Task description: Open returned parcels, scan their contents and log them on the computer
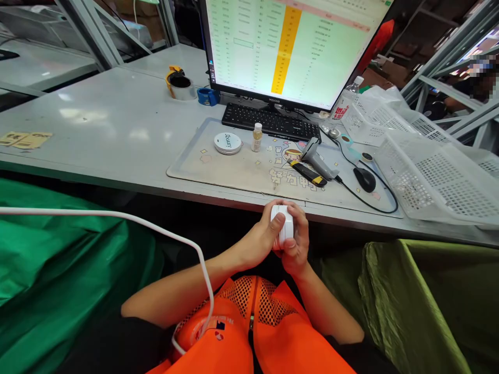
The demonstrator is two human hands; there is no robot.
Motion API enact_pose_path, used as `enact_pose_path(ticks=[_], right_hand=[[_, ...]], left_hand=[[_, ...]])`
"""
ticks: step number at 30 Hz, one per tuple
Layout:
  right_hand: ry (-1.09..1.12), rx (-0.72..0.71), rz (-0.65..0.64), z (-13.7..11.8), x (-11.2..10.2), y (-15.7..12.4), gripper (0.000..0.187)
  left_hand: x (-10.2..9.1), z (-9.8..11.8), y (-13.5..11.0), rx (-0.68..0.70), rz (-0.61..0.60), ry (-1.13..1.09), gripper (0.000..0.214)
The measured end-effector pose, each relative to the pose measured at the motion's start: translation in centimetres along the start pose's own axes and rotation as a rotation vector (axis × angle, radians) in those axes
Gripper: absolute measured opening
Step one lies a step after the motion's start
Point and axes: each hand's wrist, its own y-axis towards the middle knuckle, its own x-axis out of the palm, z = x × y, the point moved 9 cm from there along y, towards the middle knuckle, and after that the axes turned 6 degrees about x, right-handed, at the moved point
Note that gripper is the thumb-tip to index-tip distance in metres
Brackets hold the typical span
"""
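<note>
Both of my hands are just below the table's front edge, gripping a white round container (283, 223) between them. My left hand (259, 241) presses its thumb against the container's side. My right hand (296, 241) wraps around the other side, its fingers hiding much of the container. On the desk mat (202, 156) lie a flat white round lid (228, 143) with dark script and a small bottle of pale liquid (256, 137). Neither hand touches them.
A handheld barcode scanner (315, 158), black mouse (364, 179), keyboard (271, 122) and monitor (288, 47) stand on the grey table (97, 114). White mesh baskets (432, 176) are stacked at the right. A white cable (117, 214) crosses above a green sheet (58, 259).
</note>
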Motion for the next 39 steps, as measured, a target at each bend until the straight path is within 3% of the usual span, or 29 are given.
enact_pose_path(ticks=[5,9,11,15,17,19,25,29,32,35,37,39], right_hand=[[-0.148,-0.063,-0.068,-0.1,-0.5,-0.6,0.057],[-0.209,-0.030,-0.101,-0.7,-3.3,-1.5,0.060],[-0.313,-0.019,-0.119,-1.7,-5.4,-2.0,0.062],[-0.616,0.016,-0.160,-5.0,-9.6,-2.8,0.067],[-0.752,0.050,-0.135,-6.7,-11.6,-3.4,0.068],[-0.849,0.083,-0.084,-8.3,-13.2,-4.2,0.067],[-1.006,0.202,0.007,-11.2,-16.1,-7.5,0.065],[-0.988,0.272,0.126,-13.0,-16.1,-8.7,0.062],[-0.842,0.330,0.345,-13.6,-16.2,-8.7,0.065],[-0.565,0.496,0.605,-12.0,-17.5,-9.6,0.072],[-0.314,0.673,0.677,-9.7,-18.1,-11.0,0.073],[-0.150,0.857,0.679,-7.8,-18.4,-13.2,0.070]], left_hand=[[1.6,-0.7,0.8,-0.032,-0.098,0.152,0.101],[4.4,-0.2,1.7,0.056,-0.135,0.118,0.104],[6.8,-0.7,1.9,0.009,-0.181,-0.035,0.097],[13.4,-2.4,1.2,-0.233,-0.374,-0.357,0.087],[16.3,-3.3,0.5,-0.357,-0.444,-0.423,0.089],[18.5,-3.8,0.0,-0.376,-0.476,-0.417,0.090],[22.5,-2.7,-1.3,-0.035,-0.714,-0.248,0.079],[23.6,-1.9,-3.5,0.169,-0.828,-0.186,0.073],[23.4,-0.5,-4.0,0.403,-0.745,-0.168,0.076],[23.5,1.3,-4.5,0.808,-0.733,-0.036,0.078],[23.7,1.8,-5.3,1.086,-0.837,0.080,0.079],[23.9,0.9,-6.4,1.244,-1.087,0.192,0.075]])
